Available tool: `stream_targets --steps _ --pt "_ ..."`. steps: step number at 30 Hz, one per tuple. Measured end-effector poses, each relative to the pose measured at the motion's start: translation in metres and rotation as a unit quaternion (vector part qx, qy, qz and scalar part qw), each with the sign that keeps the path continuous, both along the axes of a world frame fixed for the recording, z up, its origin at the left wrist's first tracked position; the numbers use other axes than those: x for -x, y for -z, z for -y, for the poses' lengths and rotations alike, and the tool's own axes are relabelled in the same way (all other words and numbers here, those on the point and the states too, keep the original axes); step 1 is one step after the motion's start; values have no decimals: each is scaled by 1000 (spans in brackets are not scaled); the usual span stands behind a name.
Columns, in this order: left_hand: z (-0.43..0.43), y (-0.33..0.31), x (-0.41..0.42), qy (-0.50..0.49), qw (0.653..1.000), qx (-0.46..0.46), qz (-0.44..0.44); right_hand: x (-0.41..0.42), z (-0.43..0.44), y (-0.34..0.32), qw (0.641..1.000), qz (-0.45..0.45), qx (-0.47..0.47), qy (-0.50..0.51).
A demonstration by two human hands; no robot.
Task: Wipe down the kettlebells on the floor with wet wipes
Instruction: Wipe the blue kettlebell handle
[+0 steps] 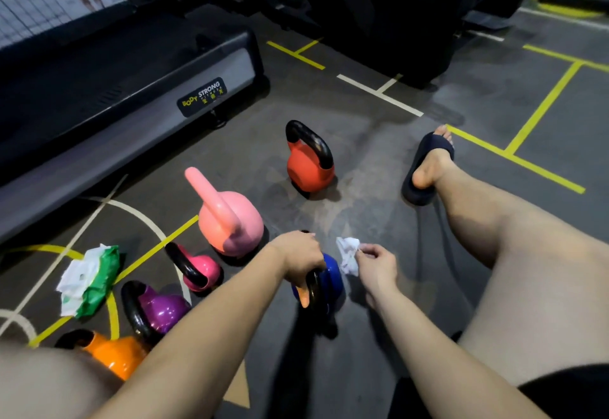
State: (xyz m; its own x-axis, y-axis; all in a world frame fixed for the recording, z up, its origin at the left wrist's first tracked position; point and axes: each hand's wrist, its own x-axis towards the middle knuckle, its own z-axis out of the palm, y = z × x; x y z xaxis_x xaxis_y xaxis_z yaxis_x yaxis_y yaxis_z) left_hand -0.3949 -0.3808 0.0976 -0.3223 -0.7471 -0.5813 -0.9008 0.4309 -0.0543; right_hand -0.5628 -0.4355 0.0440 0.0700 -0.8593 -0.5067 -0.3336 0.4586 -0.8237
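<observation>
Gym floor (362,161): left hand (301,258) is gripping the handle of the blue kettlebell (331,274); right hand (379,265) is pinching a crumpled wet wipe (347,255) just beside it. Wiping is seemingly starting; next, the wipe needs pressing onto the bell.

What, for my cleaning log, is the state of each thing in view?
blue kettlebell: handle gripped by left hand.
wet wipe: crumpled, pinched by right hand.
wipes pack: on floor, wipes sticking out.
red kettlebell: upright, untouched.
large pink kettlebell: upright, untouched.
</observation>
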Motion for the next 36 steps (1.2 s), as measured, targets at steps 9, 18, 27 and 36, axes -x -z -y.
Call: stream_targets --steps 9,18,27,36 --pt "-38 -2 49 -474 870 135 0 -4 19 -5 993 55 16 107" --pt "-101 27 37 -790 368 114 -478 3 -15 6 999 -27 23 2" --pt "-107 39 63 -757 428 160 -466 -1 -40 16 966 -65 47 -246" --pt "-99 44 56 -747 472 269 -382 2 -56 12 906 -115 102 -394"
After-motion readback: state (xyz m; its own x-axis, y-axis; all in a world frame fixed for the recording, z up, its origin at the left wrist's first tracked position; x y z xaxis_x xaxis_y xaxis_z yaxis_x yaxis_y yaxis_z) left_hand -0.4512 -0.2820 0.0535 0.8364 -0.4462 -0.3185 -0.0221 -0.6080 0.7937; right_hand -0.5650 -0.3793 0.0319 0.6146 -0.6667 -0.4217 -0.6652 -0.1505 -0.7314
